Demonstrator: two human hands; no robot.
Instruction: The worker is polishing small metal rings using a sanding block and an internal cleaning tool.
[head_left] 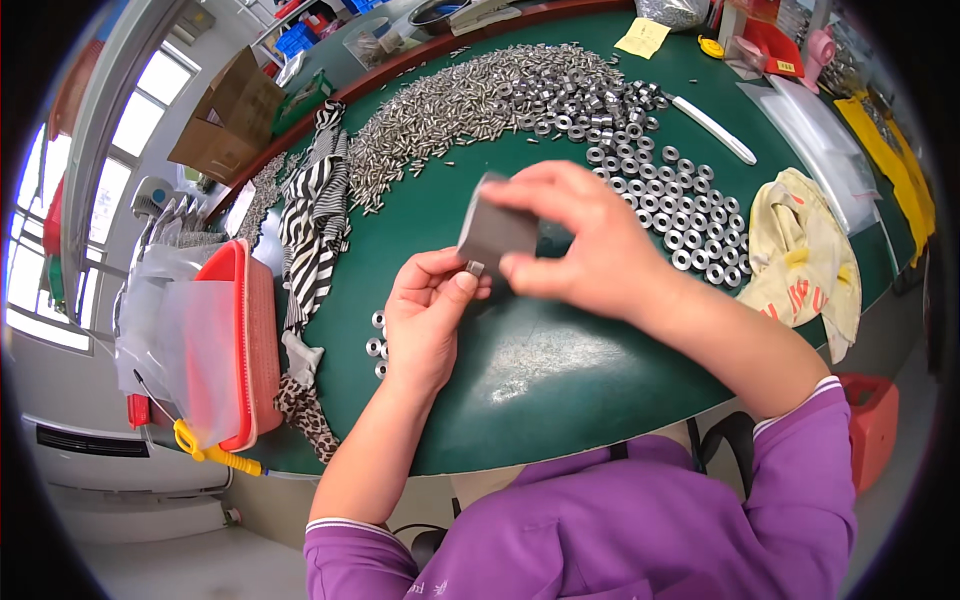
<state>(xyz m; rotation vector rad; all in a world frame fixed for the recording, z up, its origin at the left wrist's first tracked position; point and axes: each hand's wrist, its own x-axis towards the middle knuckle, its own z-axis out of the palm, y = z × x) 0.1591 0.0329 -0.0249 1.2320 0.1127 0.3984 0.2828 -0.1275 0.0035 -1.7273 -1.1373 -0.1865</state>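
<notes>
Between its thumb and fingers, my left hand (pixel 430 315) pinches a small silvery metal pin (pixel 475 268). My right hand (pixel 590 240) grips a dark grey rectangular block (pixel 500 235), slightly blurred, right above the pin. Whether block and pin touch, I cannot tell. Beside my left hand lie several metal rings (pixel 376 347). Further back, a heap of small metal pins (pixel 430 120) spreads across the green table (pixel 560 400). Many more thick metal rings (pixel 690 215) lie in rows past my right hand, with others piled at the heap's right end (pixel 600 105).
At left stands a red basket (pixel 262 350) with plastic bags, next to striped cloth (pixel 310 220). A yellow-handled tool (pixel 215 455) hangs by the edge. On the right are a cream cloth (pixel 805 250), clear plastic bags (pixel 825 150) and a white stick-like tool (pixel 715 130). A yellow note (pixel 642 37) lies behind.
</notes>
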